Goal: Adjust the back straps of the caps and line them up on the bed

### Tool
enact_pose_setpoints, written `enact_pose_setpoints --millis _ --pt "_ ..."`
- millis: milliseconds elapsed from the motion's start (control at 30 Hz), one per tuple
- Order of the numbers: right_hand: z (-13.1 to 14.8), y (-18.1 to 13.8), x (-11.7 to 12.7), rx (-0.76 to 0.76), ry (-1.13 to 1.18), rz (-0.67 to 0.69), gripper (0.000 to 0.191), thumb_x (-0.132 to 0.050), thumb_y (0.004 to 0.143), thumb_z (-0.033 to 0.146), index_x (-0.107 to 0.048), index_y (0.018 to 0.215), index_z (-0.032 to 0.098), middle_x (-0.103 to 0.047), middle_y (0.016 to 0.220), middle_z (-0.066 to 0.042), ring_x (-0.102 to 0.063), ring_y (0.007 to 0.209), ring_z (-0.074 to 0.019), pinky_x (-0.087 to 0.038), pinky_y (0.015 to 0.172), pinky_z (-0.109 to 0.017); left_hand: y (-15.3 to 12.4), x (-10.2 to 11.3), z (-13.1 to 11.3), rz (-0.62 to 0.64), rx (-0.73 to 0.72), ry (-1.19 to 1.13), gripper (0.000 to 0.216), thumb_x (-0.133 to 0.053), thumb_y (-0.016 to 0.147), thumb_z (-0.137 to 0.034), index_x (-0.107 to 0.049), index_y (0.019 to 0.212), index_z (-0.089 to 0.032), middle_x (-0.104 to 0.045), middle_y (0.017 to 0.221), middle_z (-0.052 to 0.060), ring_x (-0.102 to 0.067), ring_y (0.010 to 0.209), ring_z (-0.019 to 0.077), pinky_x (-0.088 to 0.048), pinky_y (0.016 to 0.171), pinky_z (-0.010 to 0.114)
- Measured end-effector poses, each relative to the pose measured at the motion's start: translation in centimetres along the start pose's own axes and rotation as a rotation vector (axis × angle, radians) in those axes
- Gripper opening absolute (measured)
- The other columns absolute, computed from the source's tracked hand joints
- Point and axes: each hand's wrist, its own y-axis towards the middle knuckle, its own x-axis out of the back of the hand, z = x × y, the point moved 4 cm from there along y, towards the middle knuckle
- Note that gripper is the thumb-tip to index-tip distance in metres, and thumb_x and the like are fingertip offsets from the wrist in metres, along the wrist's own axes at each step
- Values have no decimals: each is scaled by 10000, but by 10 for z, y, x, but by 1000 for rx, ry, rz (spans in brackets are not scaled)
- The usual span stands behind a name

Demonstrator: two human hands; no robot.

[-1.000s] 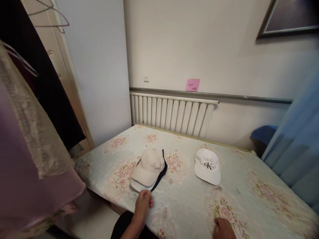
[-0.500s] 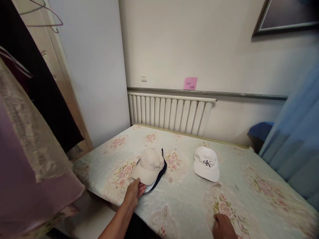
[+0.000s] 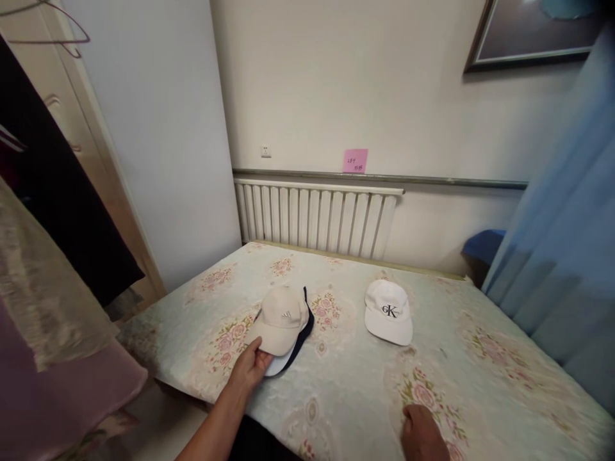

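My left hand (image 3: pixel 254 362) grips the brim of a beige baseball cap (image 3: pixel 283 314), thumb on top and fingers beneath. Under that cap lie a pale blue cap brim (image 3: pixel 277 366) and a dark navy edge (image 3: pixel 303 333), stacked together on the bed (image 3: pixel 346 390). To the right, a white baseball cap (image 3: pixel 388 310) with black letters rests by itself, its brim toward me. My right hand (image 3: pixel 423 432) is low over the bed at the bottom edge, its fingers curled in; whether anything is inside them is hidden.
A white radiator (image 3: pixel 312 214) and a pipe run along the wall behind the bed. Hanging clothes (image 3: pixel 62 256) crowd the left side, and a blue curtain (image 3: pixel 552 211) borders the right. A pink note (image 3: pixel 355 161) is stuck on the wall.
The view has swung slightly, so everything sits further left. My left hand keeps its hold on the beige cap's brim, and more of the pale blue brim shows below it.
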Motion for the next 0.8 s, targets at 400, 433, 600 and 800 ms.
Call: enact_pose_setpoints --millis 400,433,600,800 --pt "1 3 0 -37 79 13 213 -336 816 146 -536 788 213 -586 859 -58 -570 857 -210 -403 727 -314 -11 -52 -6 153 -97 -78 397 -510 832 -41 -507 1205 -174 -688 1032 61 -667 924 174 -532 877 350" --pt "0 3 -1 -39 88 13 212 -334 818 143 -532 787 214 -586 857 -57 -567 860 -207 -401 734 -312 -16 -56 -3 174 -95 -79 402 -519 830 -47 -506 1210 -179 -680 1069 63 -656 967 180 -525 896 347" --pt "-4 3 -7 -30 103 9 203 -331 826 141 -523 810 209 -576 858 -59 -559 865 -206 -392 754 -315 -50 -69 30 259 -40 -64 398 -521 847 -80 -498 1229 -190 -660 1147 70 -586 1122 215 -484 974 376" --pt "-4 1 -6 0 51 -26 176 -346 838 157 -504 798 225 -568 847 -40 -556 853 -201 -385 739 -302 -89 -59 108 312 181 -110 476 -591 820 -127 -464 1273 -194 -663 1150 93 -588 1118 244 -467 991 409"
